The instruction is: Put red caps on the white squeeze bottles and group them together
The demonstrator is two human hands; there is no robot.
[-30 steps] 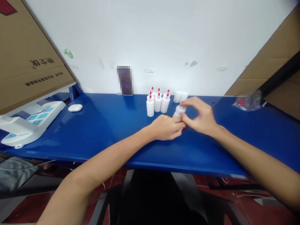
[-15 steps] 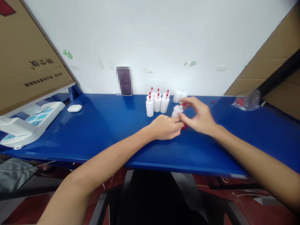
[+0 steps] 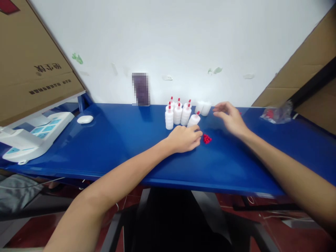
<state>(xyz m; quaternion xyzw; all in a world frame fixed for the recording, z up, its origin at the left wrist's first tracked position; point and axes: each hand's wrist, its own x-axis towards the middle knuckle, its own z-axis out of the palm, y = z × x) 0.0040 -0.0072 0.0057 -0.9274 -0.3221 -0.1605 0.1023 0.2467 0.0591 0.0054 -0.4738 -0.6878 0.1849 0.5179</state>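
Observation:
My left hand (image 3: pixel 185 138) rests on the blue table (image 3: pixel 118 140), its fingers curled round the base of a small white bottle with a red cap (image 3: pixel 193 120), which leans to the right. A little pile of red caps (image 3: pixel 207 139) lies just right of that hand. My right hand (image 3: pixel 229 117) hovers open, fingers spread, close to two uncapped white bottles (image 3: pixel 203 107) by the wall. Several capped white bottles (image 3: pixel 177 112) stand grouped behind my left hand.
A white scale-like device (image 3: pixel 34 134) and a white oval case (image 3: pixel 84 119) sit at the left. A clear bag holding red pieces (image 3: pixel 277 113) lies at the right. Cardboard boxes (image 3: pixel 34 70) lean at both sides. A dark blurred object (image 3: pixel 141 89) stands against the wall.
My right hand has let go of the bottle and moved back and to the right, opening up. My left hand still holds the bottle, which now carries a red cap.

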